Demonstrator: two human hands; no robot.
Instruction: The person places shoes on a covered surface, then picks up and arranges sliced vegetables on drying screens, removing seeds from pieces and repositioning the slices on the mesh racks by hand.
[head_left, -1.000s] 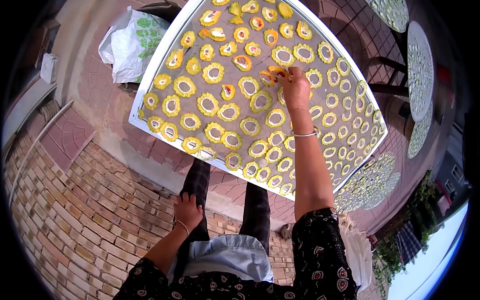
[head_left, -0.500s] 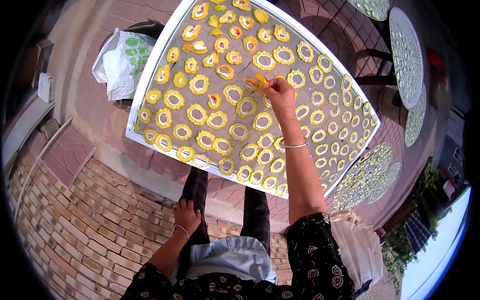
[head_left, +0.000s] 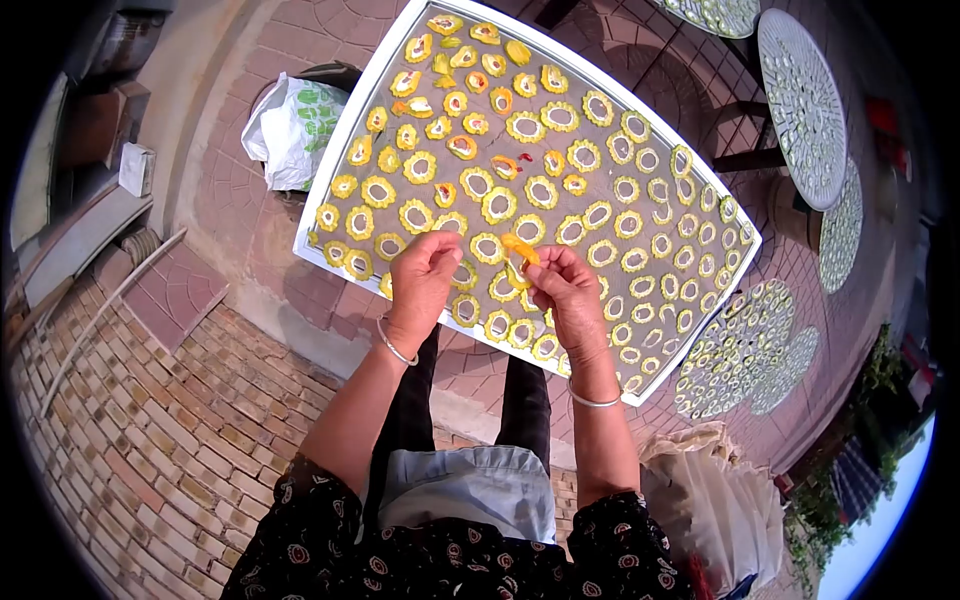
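Many yellow ring slices with wavy rims, looking like ripe bitter melon, lie spread over a white-framed mesh screen (head_left: 335, 172). My right hand (head_left: 568, 295) pinches an orange-yellow bitter melon slice (head_left: 518, 246) above the near part of the screen. To its left, my left hand (head_left: 425, 285) is raised over the rings with thumb and fingertips drawn together; whether anything is between them cannot be made out. Small red bits (head_left: 526, 158) lie on the mesh beyond the hands, beside an orange slice (head_left: 504, 167) with a red middle.
A white and green plastic bag (head_left: 290, 130) sits in a container left of the screen. Round trays of slices (head_left: 803, 105) stand at the right, with another slice-covered tray (head_left: 735, 345) lower down. A pale sack (head_left: 715, 500) is near my right elbow. Brick paving (head_left: 190, 440) lies at left.
My right hand has drawn back toward me with the orange-yellow slice. My left hand has risen from my thigh to the screen's near edge. Red bits now show where the right hand was.
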